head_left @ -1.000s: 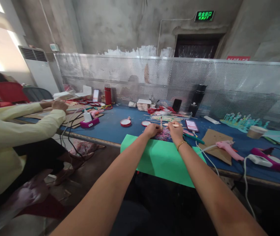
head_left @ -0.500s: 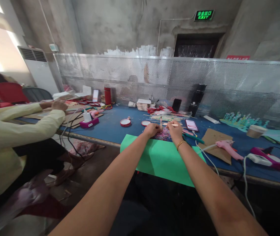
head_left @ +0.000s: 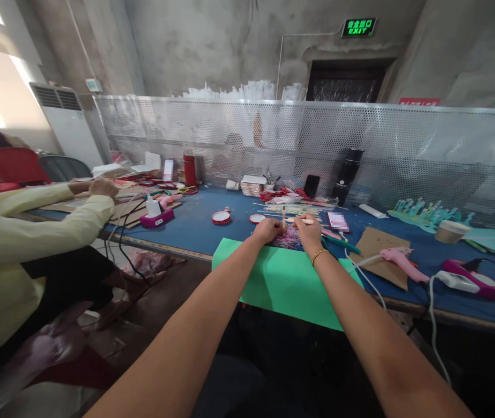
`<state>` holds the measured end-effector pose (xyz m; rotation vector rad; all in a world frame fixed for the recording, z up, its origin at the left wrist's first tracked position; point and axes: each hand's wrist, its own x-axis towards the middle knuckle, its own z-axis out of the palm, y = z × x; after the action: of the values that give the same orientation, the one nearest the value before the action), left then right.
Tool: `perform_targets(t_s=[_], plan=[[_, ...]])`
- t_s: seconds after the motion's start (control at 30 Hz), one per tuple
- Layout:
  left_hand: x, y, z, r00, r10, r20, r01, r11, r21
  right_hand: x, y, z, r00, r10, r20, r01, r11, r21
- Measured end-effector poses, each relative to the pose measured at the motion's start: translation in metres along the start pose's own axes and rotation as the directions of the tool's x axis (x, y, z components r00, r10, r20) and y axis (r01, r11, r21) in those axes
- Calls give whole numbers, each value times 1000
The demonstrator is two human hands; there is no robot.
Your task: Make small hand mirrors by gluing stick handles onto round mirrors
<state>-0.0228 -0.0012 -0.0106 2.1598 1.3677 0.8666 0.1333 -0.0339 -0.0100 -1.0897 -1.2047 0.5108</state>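
Ahead, a sign reads EXIT; near the table edge, my left hand pinches a strip, right hand a stick.

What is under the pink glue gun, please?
Brown cardboard, under most of the pink glue gun; its handle's end reaches over the blue table. What it directly covers is hidden.

Lit exit sign above doorway; red bottle, black flask near perforated screen.
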Motion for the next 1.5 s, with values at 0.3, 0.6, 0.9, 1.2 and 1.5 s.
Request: perform_targets(t_s=[0.3, 0.6, 0.9, 1.2, 1.5], plan=[[-2, 3, -2, 1000, 10, -2, -10, 1000, -9, 1, 3, -1, 1000, 9, -28, -11, 999, -52], [-3, 4, -2, 1000, 4, 4, -4, 1000, 3, -4, -8, -2, 1000, 7, 12, -6, 998, -58], [0, 0, -1, 1000, 3, 22, -3, 1000, -10, -3, -6, -1, 1000, -14, -1, 14, 999, -44], [0, 1, -1, 1000, 8, -3, -8, 1000, 18, -1, -2, -2, 1000, -16, -6, 15, 994, -112], [-1, 1, -1, 1000, 13, 7, -13, 1000, -3, -2, -5, -1, 999, -27, 25, 28, 998, -64]])
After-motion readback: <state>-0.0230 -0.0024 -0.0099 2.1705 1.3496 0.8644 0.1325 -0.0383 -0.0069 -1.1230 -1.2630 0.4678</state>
